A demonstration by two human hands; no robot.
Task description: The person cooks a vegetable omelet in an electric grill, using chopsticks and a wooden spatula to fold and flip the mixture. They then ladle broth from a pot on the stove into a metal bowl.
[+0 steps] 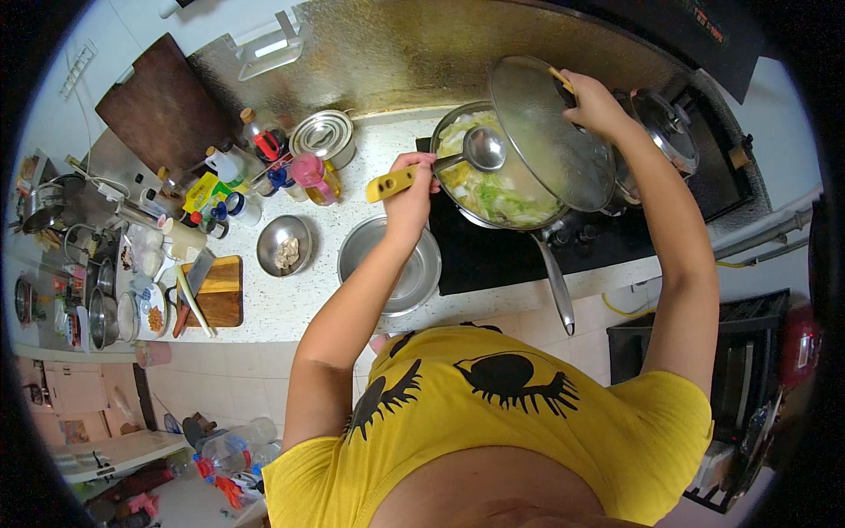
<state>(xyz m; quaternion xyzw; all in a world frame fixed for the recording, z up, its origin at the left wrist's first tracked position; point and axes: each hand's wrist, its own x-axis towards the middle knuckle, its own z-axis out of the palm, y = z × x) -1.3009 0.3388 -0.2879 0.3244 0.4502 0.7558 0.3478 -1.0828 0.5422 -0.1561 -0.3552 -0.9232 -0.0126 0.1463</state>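
My left hand (pixel 410 198) grips the yellow handle of a steel ladle (pixel 485 148). The ladle's bowl is above the left part of a frying pan (pixel 554 247) on the stove. In the pan lies chopped cabbage (pixel 492 191), pale and green. My right hand (pixel 594 105) holds a glass lid (pixel 551 152) by its knob, tilted over the pan's right side. A light wooden stick (pixel 561 79), perhaps a chopstick, also shows at these fingers. Under my left forearm stands a wide steel basin (pixel 417 277), partly hidden by the arm.
A lidded pot (pixel 667 132) stands right of the pan. Leftward on the counter are a small steel bowl (pixel 277 228) with pale food, a cutting board (pixel 221 290) with a cleaver (pixel 198 270) and a scallion stalk (pixel 191 297), several seasoning bottles (pixel 228 165) and a lidded steel canister (pixel 323 135).
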